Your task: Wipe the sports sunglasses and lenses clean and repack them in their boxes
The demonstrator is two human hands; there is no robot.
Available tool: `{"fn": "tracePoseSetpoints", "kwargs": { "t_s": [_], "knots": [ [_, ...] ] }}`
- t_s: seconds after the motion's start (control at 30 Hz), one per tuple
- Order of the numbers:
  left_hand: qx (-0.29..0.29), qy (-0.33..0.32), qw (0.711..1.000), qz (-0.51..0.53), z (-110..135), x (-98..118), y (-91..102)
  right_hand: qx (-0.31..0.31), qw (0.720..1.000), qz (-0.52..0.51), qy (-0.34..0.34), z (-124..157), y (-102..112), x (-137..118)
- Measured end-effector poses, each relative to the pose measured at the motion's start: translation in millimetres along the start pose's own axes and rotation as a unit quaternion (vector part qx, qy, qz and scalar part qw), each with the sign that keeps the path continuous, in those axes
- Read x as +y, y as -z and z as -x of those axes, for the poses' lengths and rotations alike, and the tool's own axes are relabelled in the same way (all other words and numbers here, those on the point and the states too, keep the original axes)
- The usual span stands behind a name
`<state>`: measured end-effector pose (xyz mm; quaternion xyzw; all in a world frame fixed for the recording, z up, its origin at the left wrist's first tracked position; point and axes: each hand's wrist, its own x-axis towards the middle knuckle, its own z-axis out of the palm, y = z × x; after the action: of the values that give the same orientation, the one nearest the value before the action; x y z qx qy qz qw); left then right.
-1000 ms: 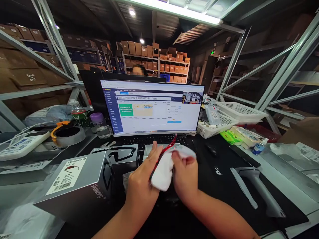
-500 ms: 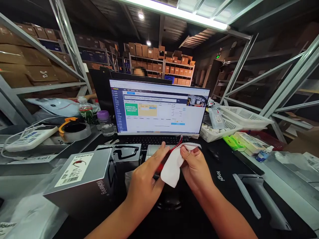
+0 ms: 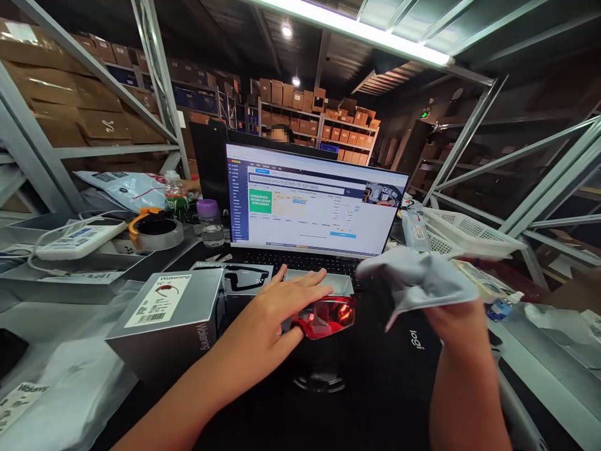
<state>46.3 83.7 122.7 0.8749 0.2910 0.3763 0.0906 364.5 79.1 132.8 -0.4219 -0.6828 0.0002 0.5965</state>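
My left hand (image 3: 275, 310) lies over the black desk mat with its fingers spread, its palm side gripping a pair of red-mirrored glasses (image 3: 326, 317). The frame and arms of the glasses are mostly hidden by my hand. My right hand (image 3: 453, 322) is off to the right, holding a white cloth (image 3: 416, 280) that droops from its fingers. The cloth is apart from the glasses. A grey Wokening product box (image 3: 169, 322) stands to the left of my left hand, with a flat black-and-white package (image 3: 241, 277) behind it.
A monitor (image 3: 312, 200) and keyboard (image 3: 300, 263) stand directly ahead. Left of them are a tape roll (image 3: 154, 235), a lidded bottle (image 3: 210, 224) and a white device (image 3: 79, 241). A white basket (image 3: 464, 235) sits right. A co-worker's hand (image 3: 190, 185) shows behind the monitor.
My right hand has pulled the white cloth off the glasses and moved right. The glasses now show fully, lower in my left hand, whose fingers have spread. The view has shifted slightly.
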Motion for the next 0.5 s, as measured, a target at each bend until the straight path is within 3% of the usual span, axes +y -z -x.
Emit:
{"fn": "tracePoseSetpoints", "kwargs": {
  "t_s": [0.1, 0.2, 0.33, 0.43, 0.5],
  "knots": [
    [-0.009, -0.012, 1.0, -0.013, 1, 3, -4.0, -0.179, 0.977, -0.103, -0.048, 6, -29, -17],
    [0.054, 0.02, 0.998, -0.013, 2, 3, -9.8, -0.283, 0.94, -0.169, -0.088, 8, -50, -30],
    [0.151, 0.05, 0.987, -0.029, 4, 0, -11.1, -0.278, 0.917, -0.236, -0.162, 10, -53, -37],
    [0.166, -0.01, 0.981, -0.102, 4, 2, -9.4, -0.257, 0.884, -0.295, -0.255, 15, -57, -42],
    [0.16, -0.058, 0.969, -0.179, 4, 5, -10.4, -0.24, 0.884, -0.289, -0.278, 21, -65, -49]
  ]
}}
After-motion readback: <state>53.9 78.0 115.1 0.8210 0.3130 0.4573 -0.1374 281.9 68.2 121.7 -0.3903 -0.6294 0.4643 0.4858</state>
